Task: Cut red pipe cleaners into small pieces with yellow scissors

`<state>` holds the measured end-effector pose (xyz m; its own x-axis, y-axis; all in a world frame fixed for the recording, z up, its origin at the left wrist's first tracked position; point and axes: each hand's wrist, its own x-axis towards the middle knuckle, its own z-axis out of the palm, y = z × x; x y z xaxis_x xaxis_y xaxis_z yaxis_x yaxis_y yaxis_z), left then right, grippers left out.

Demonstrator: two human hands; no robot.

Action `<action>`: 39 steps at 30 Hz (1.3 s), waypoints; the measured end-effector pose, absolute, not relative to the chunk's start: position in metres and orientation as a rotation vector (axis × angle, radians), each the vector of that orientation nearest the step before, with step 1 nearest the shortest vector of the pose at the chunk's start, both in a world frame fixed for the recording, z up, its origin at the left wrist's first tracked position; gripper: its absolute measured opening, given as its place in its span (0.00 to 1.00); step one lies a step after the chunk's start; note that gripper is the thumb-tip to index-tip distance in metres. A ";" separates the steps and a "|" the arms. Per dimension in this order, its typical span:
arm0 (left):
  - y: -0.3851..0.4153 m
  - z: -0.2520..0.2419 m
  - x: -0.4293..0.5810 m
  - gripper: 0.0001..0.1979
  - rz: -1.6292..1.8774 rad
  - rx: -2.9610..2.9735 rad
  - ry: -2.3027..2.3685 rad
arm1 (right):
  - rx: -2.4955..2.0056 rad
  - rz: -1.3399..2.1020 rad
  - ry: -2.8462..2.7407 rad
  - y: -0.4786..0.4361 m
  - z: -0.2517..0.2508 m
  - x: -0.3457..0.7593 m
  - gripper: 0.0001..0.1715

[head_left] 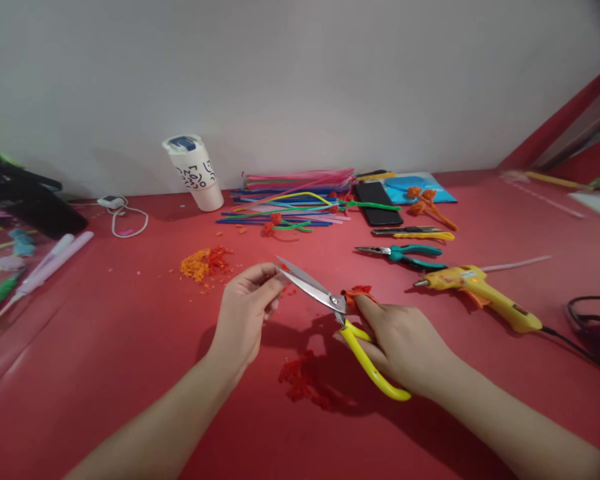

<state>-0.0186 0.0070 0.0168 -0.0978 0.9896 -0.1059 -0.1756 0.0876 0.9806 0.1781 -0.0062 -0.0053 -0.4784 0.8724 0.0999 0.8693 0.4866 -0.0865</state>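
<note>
Head view: one pair of scissors (pixel 313 289), grasped by the right hand (pixel 405 337) above the red table (pixel 130 347), meets one small red bit (pixel 284 267) pinched by the left hand (pixel 243 303); one glue gun (pixel 495 305) lies rightward, one wall (pixel 300 87) bounds the far edge, wide room spreads near-left

A white tumbler (pixel 205 180) stands near the wall (pixel 300 80), left of a black phone (pixel 377 204).

Both forearms (pixel 180 407) angled inward, left hand (pixel 241 310) with fingers (pixel 267 291) pinched, right hand (pixel 405 340) with fingers curled.
</note>
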 end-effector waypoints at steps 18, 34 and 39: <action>0.007 0.016 -0.020 0.05 1.317 0.954 1.162 | -1.502 -0.052 -2.620 -0.005 -0.007 0.179 0.25; 0.008 0.014 -0.021 0.06 1.325 0.928 1.132 | -1.609 0.049 -2.546 -0.004 -0.007 0.179 0.23; 0.007 0.012 -0.017 0.07 1.201 0.944 1.091 | -1.719 0.475 -2.370 -0.003 0.006 0.169 0.19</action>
<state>-0.0174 0.0068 0.0125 0.0275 0.9904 -0.1353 -0.2297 0.1380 0.9634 0.1693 -0.0033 0.0058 -0.3181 0.9470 -0.0448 0.8912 0.2825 -0.3549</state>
